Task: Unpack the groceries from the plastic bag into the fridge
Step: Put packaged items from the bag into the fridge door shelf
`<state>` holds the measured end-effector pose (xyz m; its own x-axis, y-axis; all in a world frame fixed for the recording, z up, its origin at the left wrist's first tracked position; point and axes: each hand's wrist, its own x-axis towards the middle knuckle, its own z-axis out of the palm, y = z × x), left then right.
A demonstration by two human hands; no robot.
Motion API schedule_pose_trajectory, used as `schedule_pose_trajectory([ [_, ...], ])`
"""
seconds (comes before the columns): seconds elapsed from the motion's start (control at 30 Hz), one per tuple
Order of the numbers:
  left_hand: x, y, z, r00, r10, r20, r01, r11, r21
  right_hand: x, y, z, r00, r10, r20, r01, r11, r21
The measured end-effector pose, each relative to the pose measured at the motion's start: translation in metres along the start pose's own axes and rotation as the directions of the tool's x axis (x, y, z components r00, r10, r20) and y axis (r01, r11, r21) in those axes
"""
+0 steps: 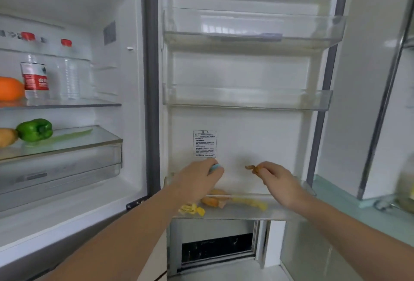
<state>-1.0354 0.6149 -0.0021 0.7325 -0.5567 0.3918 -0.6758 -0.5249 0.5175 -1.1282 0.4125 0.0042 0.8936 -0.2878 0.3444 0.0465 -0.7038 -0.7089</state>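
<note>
over the clear plastic bottom door bin [280, 210] of the open white fridge, the left hand [197, 182] curls its grip around a small pale-blue object [214, 167]. the right hand [279, 182] pinches a small brown wrapped piece [252, 168]. yellow and orange wrapped snacks [224, 202] lie in that bin.
</note>
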Motion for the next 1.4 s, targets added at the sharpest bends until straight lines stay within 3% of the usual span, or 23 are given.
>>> schedule_pose_trajectory([
  [0.13,0.035,-0.003,0.020,0.996,0.068,0.054,-0.068,0.998,0.003,0.026,0.020,-0.009,0.999,0.038,-0.021,-0.039,0.999,-0.037],
  [0.3,0.072,-0.002,0.053,0.979,0.103,0.175,-0.109,0.994,0.021,0.048,0.057,-0.016,0.986,0.102,0.131,-0.088,0.990,-0.106],
  [0.5,0.108,0.004,0.089,0.961,0.077,0.265,-0.124,0.979,0.164,0.066,0.084,-0.018,0.982,0.096,0.163,-0.056,0.970,-0.236],
  [0.73,0.123,0.005,0.112,0.929,0.055,0.367,-0.170,0.941,0.291,0.070,0.103,-0.013,0.985,0.157,0.065,-0.132,0.948,-0.291],
  [0.97,0.134,0.009,0.123,0.871,0.012,0.492,-0.170,0.945,0.279,0.078,0.098,-0.015,0.926,0.296,0.233,-0.198,0.908,-0.368],
  [1.27,0.142,0.012,0.137,0.872,-0.004,0.489,-0.151,0.949,0.277,0.081,0.101,-0.012,0.932,0.300,0.202,-0.205,0.898,-0.390],
  [1.4,0.144,0.012,0.138,0.875,0.020,0.485,-0.186,0.936,0.298,0.079,0.099,-0.014,0.904,0.311,0.292,-0.201,0.915,-0.351],
])
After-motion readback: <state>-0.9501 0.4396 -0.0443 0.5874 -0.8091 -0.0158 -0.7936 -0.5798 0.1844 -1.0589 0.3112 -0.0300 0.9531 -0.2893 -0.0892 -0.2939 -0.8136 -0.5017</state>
